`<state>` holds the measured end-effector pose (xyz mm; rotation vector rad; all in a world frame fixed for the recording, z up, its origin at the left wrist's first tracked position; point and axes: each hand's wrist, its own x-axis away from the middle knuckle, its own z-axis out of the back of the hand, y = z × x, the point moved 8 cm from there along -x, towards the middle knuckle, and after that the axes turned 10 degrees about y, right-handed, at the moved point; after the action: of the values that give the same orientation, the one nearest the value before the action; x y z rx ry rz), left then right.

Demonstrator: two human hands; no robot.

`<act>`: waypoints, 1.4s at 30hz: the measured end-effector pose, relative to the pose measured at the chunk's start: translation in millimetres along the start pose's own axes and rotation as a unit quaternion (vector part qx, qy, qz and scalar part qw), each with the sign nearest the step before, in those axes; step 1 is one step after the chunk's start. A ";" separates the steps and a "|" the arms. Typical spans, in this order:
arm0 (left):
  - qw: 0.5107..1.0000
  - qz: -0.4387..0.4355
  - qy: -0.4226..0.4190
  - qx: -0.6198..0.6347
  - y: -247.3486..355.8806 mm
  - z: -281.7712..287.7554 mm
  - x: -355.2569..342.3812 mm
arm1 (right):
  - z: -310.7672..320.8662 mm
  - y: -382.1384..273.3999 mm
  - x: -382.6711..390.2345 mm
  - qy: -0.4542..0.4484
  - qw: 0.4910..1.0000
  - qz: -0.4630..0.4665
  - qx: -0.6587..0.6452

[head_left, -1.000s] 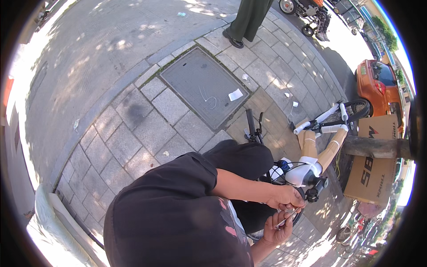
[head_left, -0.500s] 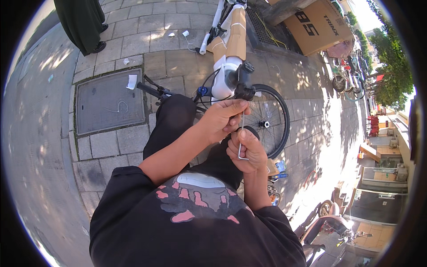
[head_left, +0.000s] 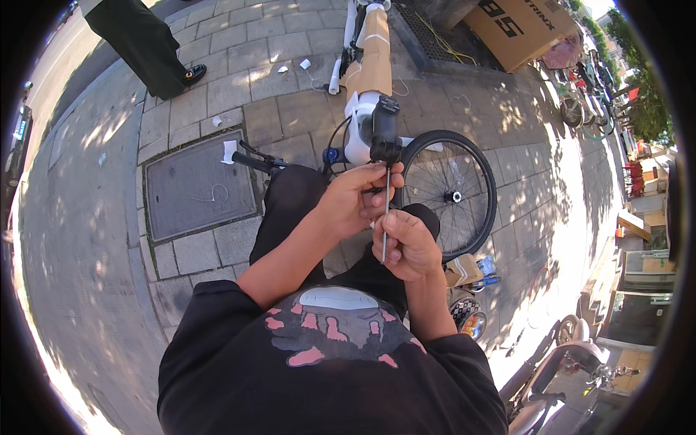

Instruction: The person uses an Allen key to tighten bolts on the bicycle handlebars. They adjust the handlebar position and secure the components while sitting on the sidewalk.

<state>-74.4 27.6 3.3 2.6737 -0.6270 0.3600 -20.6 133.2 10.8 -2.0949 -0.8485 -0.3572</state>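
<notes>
A silver hex key [head_left: 386, 217] runs up from my right hand [head_left: 411, 245] toward the clamp of a black handlebar stem [head_left: 384, 129]. My right hand is closed around the key's lower part. My left hand [head_left: 355, 197] pinches the upper part just below the clamp; the key's tip is hidden there. The stem sits at the front of a white bicycle frame [head_left: 360, 138], partly wrapped in brown cardboard [head_left: 375, 47]. A black handlebar grip [head_left: 251, 161] points out to the left. To the right is a spoked wheel [head_left: 493, 192] with a black tyre.
A metal cover [head_left: 196, 199] is set in the paving at left. A large cardboard box [head_left: 518, 32] stands far right, near a tree grate [head_left: 435, 43]. A person in dark clothing [head_left: 138, 47] stands far left. Small packages [head_left: 464, 272] lie near my right forearm; a scooter [head_left: 558, 370] is parked lower right.
The hex key has turned: its bent short end, which pointed right below my right hand, no longer shows sideways. Both hands stay on it. The whole view has shifted slightly.
</notes>
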 end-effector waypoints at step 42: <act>1.000 -0.010 -0.019 0.016 -8.7 15.7 -9.8 | -20.4 -6.3 10.9 -0.019 0.996 -0.008 0.091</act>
<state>-76.3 32.2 -16.6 2.7215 -0.6116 0.3167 -16.0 124.7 32.7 -1.9330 -0.8864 -0.2404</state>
